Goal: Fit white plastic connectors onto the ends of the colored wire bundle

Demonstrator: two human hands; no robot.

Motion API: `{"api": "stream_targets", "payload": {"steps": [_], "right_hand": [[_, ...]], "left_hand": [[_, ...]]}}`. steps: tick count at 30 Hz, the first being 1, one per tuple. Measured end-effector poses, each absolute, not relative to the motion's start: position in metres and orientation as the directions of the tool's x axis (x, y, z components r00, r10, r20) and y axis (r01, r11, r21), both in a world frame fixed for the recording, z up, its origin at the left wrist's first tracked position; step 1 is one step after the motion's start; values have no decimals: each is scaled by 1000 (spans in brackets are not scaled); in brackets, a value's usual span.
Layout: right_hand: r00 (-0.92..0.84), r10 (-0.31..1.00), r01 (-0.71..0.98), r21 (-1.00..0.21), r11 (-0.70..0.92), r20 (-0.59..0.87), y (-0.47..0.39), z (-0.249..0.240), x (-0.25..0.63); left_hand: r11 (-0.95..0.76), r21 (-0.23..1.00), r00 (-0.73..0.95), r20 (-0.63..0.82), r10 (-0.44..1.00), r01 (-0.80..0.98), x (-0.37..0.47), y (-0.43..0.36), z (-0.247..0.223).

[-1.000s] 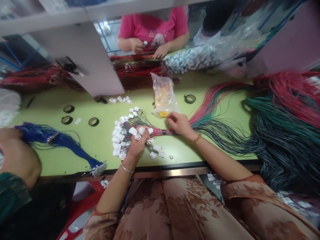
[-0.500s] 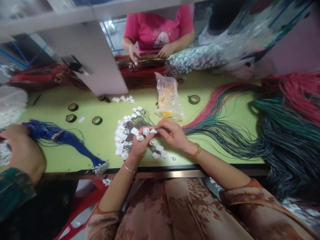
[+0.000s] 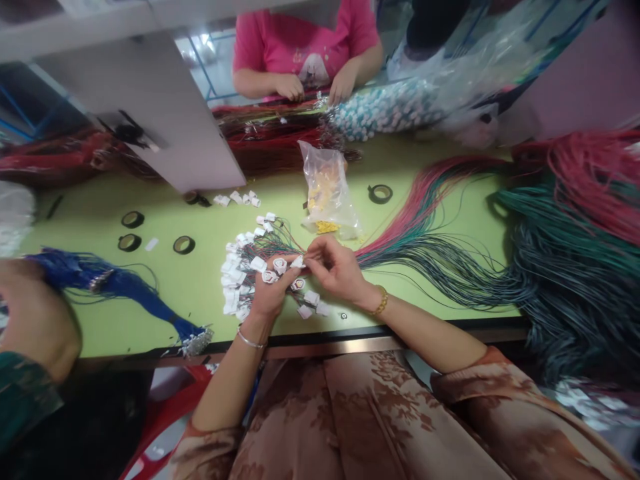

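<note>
My left hand (image 3: 271,288) is closed around a bundle of thin wires that end in white plastic connectors (image 3: 231,275). Several connectors stick up over its thumb and fingers, one showing a round face with holes. Close beside it, my right hand (image 3: 336,270) pinches at a white connector (image 3: 298,262) near my left thumb. What its fingertips hold is too small to make out. From under my hands the red, green and black wires (image 3: 425,247) run off to the right.
A clear bag of yellow pieces (image 3: 327,193) stands behind my hands. Rolls of black tape (image 3: 184,245) and loose white connectors (image 3: 237,198) lie leftward. A blue wire bundle (image 3: 150,300) lies by a co-worker's arm (image 3: 37,320). Opposite, a person in pink (image 3: 310,50) handles wires.
The view has shifted slightly, so the table sits further left. My right fingertips have drawn a little back from the connector. The person opposite has brought both hands down onto the wires.
</note>
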State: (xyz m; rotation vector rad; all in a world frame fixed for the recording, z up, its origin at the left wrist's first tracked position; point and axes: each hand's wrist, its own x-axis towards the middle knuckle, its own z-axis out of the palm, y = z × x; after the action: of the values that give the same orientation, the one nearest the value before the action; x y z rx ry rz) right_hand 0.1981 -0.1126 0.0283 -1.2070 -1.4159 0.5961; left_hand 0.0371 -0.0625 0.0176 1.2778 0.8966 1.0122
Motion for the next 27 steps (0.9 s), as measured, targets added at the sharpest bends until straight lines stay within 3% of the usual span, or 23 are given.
{"api": "stream_targets", "payload": {"steps": [5,12,16,19,23,27], "right_hand": [[158,899,300,-888,350,408,-111,26,197],[26,850,627,-671,396,526,-114,29,199],[1,788,707,-557,435,616,-122,18,181],[-16,775,708,-540,455,631,-125,11,176],[-32,862,726,-580,369,507,-118,15,213],[153,969,897,-440,-53,195,-108,20,270]], "left_hand": [[50,992,340,-7,940,-117,37,-62,17],[16,996,298,12,955,-91,39,-63,15],[47,994,217,-24,976,-102,44,-63,13],[79,992,217,-56,975,-99,45,-62,13],[-9,1000,324,14,946,-16,41,-62,17],[92,995,400,-68,914,-40,41,-65,19]]}}
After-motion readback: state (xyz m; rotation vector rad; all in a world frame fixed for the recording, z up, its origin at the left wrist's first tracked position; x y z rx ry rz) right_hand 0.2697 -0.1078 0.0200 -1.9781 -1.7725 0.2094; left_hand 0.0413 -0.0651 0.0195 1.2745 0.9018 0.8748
